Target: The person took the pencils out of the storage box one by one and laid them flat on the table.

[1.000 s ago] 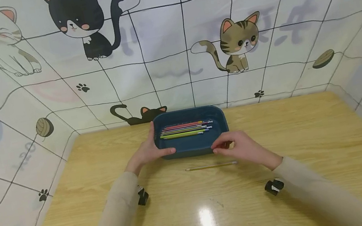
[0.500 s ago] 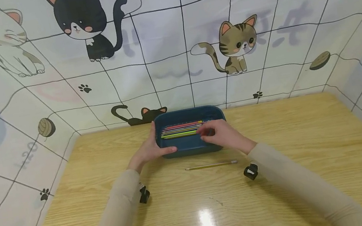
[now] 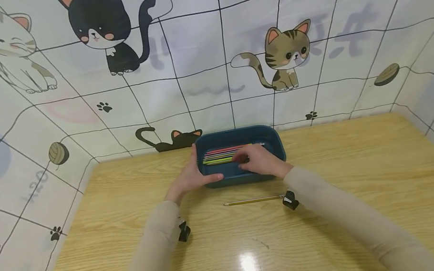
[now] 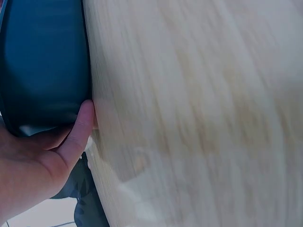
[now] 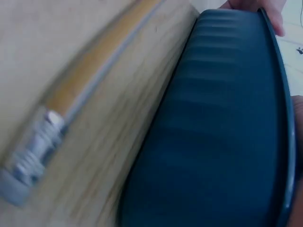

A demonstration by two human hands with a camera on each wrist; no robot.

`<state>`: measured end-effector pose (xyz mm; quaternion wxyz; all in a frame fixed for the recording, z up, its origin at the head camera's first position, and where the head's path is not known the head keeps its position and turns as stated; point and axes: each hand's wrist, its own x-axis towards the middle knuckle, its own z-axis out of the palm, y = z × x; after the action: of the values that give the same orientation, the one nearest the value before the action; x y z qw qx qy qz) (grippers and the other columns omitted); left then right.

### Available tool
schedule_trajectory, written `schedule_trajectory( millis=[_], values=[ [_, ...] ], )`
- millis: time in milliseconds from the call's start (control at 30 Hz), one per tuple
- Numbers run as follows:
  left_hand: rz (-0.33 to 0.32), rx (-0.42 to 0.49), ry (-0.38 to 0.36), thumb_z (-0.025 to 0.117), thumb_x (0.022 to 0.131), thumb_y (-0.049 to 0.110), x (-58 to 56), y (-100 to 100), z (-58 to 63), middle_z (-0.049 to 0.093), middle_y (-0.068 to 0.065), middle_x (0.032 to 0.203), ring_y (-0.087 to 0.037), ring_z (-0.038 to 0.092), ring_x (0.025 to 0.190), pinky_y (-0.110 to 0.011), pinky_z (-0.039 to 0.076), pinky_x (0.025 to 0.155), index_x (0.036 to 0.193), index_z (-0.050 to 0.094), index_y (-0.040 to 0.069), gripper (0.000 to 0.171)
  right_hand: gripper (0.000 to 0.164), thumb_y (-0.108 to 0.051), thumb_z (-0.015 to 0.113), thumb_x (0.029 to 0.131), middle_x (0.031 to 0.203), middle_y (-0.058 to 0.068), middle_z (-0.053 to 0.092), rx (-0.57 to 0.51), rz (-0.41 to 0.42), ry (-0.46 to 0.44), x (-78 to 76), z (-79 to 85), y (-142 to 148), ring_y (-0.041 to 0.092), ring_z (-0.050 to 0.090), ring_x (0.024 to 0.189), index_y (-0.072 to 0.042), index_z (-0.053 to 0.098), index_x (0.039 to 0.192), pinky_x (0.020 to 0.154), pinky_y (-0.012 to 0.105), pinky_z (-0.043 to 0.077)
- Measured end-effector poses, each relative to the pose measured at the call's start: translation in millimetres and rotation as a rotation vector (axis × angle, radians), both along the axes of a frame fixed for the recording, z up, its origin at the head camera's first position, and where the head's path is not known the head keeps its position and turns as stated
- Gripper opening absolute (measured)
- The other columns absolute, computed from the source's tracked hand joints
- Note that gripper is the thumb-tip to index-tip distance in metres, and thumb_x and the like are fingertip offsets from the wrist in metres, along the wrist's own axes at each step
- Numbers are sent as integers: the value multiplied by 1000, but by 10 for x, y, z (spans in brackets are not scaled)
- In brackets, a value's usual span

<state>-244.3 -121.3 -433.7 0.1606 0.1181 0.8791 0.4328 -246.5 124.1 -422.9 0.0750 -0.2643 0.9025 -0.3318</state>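
Observation:
A dark blue tray [image 3: 225,181] stands at the back of the table, with several coloured pencils [image 3: 216,156] lying side by side in it. My left hand [image 3: 189,176] spans its left front corner, the fingers along the end and the straight thumb along the front wall. Over the inside of the tray is my right hand [image 3: 260,159], bent fingertips at the pencils and a gap showing between thumb and forefinger. The fingertips' contact is partly hidden. A single yellow pencil [image 3: 252,200] with a metal ferrule lies on the table in front.
The wooden table [image 3: 234,234] runs up to a cloth wall [image 3: 208,84] with cat drawings behind the tray. In the right wrist view, the yellow pencil [image 5: 102,61] lies beside the tray's front wall [image 5: 203,123]. Each wrist wears a small black camera.
My right hand has gone from the tray's near right rim inward over the pencils. The tray and my left hand have shifted slightly to the right together. The loose pencil stays on the table.

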Motion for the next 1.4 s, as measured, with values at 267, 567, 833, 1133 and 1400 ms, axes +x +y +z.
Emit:
schedule_trajectory(
  millis=[267, 567, 833, 1133, 1400],
  values=[
    [-11, 13, 1, 80, 78, 43, 10, 138, 25, 10, -23, 157, -39, 24, 139, -48, 24, 110, 153, -19, 15, 127, 25, 2, 65, 88, 107, 17, 67, 9, -39, 18, -150, -53, 81, 29, 64, 98, 5, 67, 113, 85, 41, 50],
    [-1, 21, 13, 80, 78, 41, 11, 195, 27, 8, -22, 158, -37, 25, 139, -47, 26, 109, 153, -17, 15, 125, 24, 4, 64, 87, 107, 20, 67, 17, -92, -10, -218, -105, 139, 32, 63, 100, 8, 66, 111, 87, 43, 49],
    [-56, 44, 19, 79, 79, 36, -28, 101, 37, 15, -25, 155, -40, 30, 136, -49, 28, 108, 153, -16, 15, 123, 22, 4, 62, 87, 103, 16, 67, 120, -111, -16, -227, -105, 110, 30, 62, 97, 3, 69, 108, 85, 41, 49],
    [-83, 101, 25, 80, 79, 34, -79, -7, -25, 14, -26, 155, -42, 28, 136, -52, 27, 108, 155, -7, 14, 116, 23, 8, 60, 87, 103, 15, 67, 170, -100, -19, -225, -123, 113, 29, 63, 97, 2, 69, 107, 83, 41, 50],
    [-126, 85, 13, 81, 75, 45, -110, -25, 15, 17, -31, 152, -44, 28, 136, -52, 26, 108, 153, -9, 13, 124, 22, 6, 60, 88, 103, 14, 67, 164, -100, -16, -197, -87, 114, 29, 63, 96, 2, 69, 108, 83, 41, 50]
  ],
)
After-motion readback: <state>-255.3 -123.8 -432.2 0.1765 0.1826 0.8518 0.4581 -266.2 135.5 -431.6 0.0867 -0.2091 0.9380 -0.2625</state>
